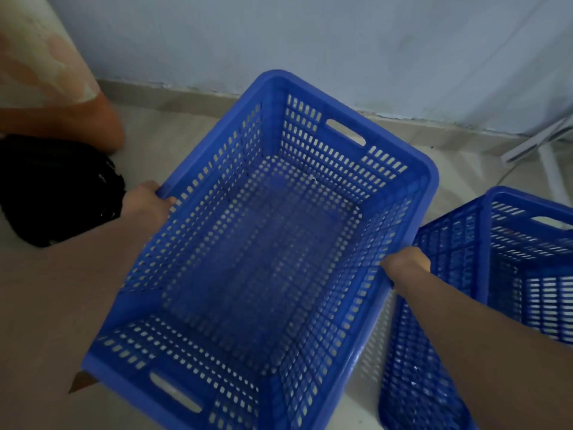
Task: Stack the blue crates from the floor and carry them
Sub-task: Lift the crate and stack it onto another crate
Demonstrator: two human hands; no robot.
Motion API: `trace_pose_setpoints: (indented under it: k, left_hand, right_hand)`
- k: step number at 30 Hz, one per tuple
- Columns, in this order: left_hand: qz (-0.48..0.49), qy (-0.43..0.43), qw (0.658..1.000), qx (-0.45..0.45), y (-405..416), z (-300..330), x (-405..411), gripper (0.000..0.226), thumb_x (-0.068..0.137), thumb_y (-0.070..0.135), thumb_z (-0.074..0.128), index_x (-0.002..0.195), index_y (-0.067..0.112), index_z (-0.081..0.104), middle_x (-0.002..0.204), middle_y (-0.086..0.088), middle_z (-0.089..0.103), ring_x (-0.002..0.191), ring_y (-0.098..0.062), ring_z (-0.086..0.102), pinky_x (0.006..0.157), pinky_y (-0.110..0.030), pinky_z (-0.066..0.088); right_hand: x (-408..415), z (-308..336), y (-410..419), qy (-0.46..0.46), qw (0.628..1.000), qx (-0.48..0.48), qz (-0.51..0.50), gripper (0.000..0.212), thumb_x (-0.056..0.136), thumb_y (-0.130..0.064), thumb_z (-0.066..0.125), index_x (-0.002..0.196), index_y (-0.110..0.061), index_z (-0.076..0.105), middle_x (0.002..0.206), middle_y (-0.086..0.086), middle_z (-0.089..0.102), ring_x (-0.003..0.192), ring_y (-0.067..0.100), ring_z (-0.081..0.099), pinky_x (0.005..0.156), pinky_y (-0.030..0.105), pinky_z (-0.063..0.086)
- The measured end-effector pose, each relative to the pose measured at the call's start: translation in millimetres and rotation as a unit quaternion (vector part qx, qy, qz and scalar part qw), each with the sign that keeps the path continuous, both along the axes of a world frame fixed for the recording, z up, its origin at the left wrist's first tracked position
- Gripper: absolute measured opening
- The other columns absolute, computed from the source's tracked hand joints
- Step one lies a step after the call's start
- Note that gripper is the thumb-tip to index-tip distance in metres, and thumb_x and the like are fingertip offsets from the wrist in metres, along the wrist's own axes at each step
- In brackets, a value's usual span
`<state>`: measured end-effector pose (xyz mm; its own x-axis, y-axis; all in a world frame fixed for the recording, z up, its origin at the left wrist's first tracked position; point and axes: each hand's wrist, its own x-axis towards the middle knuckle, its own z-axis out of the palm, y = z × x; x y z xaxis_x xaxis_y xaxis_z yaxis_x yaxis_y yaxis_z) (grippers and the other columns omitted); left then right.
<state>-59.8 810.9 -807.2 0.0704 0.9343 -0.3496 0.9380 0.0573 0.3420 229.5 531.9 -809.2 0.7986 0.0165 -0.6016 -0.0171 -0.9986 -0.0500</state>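
Observation:
A large empty blue perforated crate (263,243) fills the middle of the head view, held up and tilted. My left hand (148,206) grips its left long rim, fingers curled over the edge. My right hand (406,265) grips the right long rim. A second blue crate (527,262) stands on the floor to the right, just beyond my right forearm. Below my right arm lies another blue perforated piece (415,383), partly hidden, so I cannot tell whether it belongs to that crate.
A black bag (55,187) lies on the floor at the left. A pale wall (310,41) runs along the back, with an orange-stained column (46,72) at far left. White frame legs (545,150) stand at the back right. The floor is beige tile.

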Motion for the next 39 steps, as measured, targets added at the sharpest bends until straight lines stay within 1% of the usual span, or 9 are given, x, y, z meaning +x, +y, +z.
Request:
trace_pose_setpoints:
  k: [3, 8, 13, 18, 21, 29, 32, 36, 39]
  left_hand:
    - [-0.003, -0.022, 1.000, 0.002, -2, 41, 4, 0.037, 0.094, 0.022, 0.058, 0.119, -0.006, 0.057, 0.070, -0.008, 0.048, 0.062, -0.024, 0.045, 0.070, -0.035, 0.039]
    - [-0.015, -0.060, 0.998, 0.022, -9, 140, 12, 0.029, 0.091, 0.021, 0.061, 0.106, -0.004, 0.064, 0.084, -0.021, 0.061, 0.088, -0.039, 0.062, 0.073, -0.039, 0.047]
    - [-0.026, -0.099, 0.994, 0.028, -11, 259, 21, 0.023, 0.087, 0.023, 0.067, 0.093, 0.001, 0.067, 0.080, -0.016, 0.062, 0.073, -0.028, 0.057, 0.073, -0.037, 0.049]
    - [-0.019, -0.160, 0.987, 0.002, -16, 389, 28, 0.030, 0.083, 0.027, 0.072, 0.063, 0.012, 0.056, 0.058, -0.009, 0.049, 0.053, -0.024, 0.047, 0.054, -0.032, 0.040]
    - [-0.015, -0.231, 0.973, 0.002, -30, 461, 37, 0.024, 0.082, 0.025, 0.072, 0.071, 0.007, 0.062, 0.072, -0.015, 0.060, 0.066, -0.029, 0.057, 0.066, -0.040, 0.050]
    - [-0.026, -0.307, 0.951, 0.020, -78, 630, 62, 0.041, 0.078, 0.018, 0.075, 0.051, 0.008, 0.045, 0.059, -0.011, 0.045, 0.054, -0.022, 0.044, 0.060, -0.032, 0.039]
    - [-0.035, -0.331, 0.943, 0.002, -101, 679, 74, 0.029, 0.079, 0.022, 0.075, 0.072, 0.001, 0.057, 0.081, -0.015, 0.056, 0.068, -0.028, 0.054, 0.077, -0.038, 0.050]
    - [-0.062, -0.350, 0.935, -0.002, -133, 730, 97, 0.030, 0.079, 0.023, 0.075, 0.098, 0.003, 0.063, 0.087, -0.012, 0.056, 0.057, -0.021, 0.048, 0.075, -0.034, 0.047]
    - [-0.077, -0.343, 0.936, 0.001, -161, 760, 115, 0.043, 0.080, 0.023, 0.075, 0.108, -0.007, 0.064, 0.104, -0.022, 0.063, 0.074, -0.036, 0.059, 0.079, -0.039, 0.050]
  right_hand:
    - [10, 35, -2, -0.012, 0.999, 0.028, -0.012, 0.046, 0.089, -0.012, 0.058, 0.130, 0.005, 0.045, 0.090, 0.019, 0.052, 0.061, 0.030, 0.050, 0.045, 0.035, 0.040]
    - [36, 128, 3, -0.056, 0.997, 0.060, 0.010, 0.024, 0.088, -0.008, 0.057, 0.108, 0.007, 0.056, 0.063, 0.014, 0.045, 0.050, 0.026, 0.044, 0.040, 0.031, 0.036]
    - [61, 268, 5, -0.116, 0.982, 0.116, 0.092, 0.014, 0.087, -0.008, 0.059, 0.082, 0.000, 0.049, 0.069, 0.012, 0.047, 0.061, 0.027, 0.051, 0.050, 0.029, 0.041]
    - [87, 413, 3, -0.155, 0.965, 0.173, 0.122, 0.013, 0.085, -0.006, 0.060, 0.086, 0.006, 0.056, 0.076, 0.016, 0.052, 0.080, 0.034, 0.056, 0.066, 0.032, 0.041]
    - [99, 497, -9, -0.180, 0.952, 0.228, 0.102, 0.027, 0.079, -0.003, 0.063, 0.101, 0.013, 0.062, 0.094, 0.024, 0.060, 0.096, 0.040, 0.062, 0.069, 0.033, 0.041]
    - [102, 694, -81, -0.196, 0.908, 0.369, 0.024, 0.033, 0.074, 0.005, 0.062, 0.105, 0.015, 0.062, 0.102, 0.028, 0.063, 0.084, 0.033, 0.057, 0.079, 0.042, 0.052]
    - [96, 748, -121, -0.191, 0.899, 0.393, -0.006, 0.037, 0.077, 0.004, 0.061, 0.111, 0.016, 0.057, 0.115, 0.031, 0.060, 0.096, 0.039, 0.060, 0.091, 0.052, 0.051]
    - [90, 793, -177, -0.192, 0.883, 0.422, -0.067, 0.041, 0.078, 0.001, 0.062, 0.116, 0.012, 0.053, 0.102, 0.022, 0.054, 0.099, 0.037, 0.059, 0.090, 0.048, 0.052]
    - [88, 809, -218, -0.190, 0.845, 0.477, -0.149, 0.033, 0.073, 0.004, 0.065, 0.103, 0.007, 0.051, 0.104, 0.022, 0.054, 0.099, 0.037, 0.059, 0.088, 0.047, 0.053]
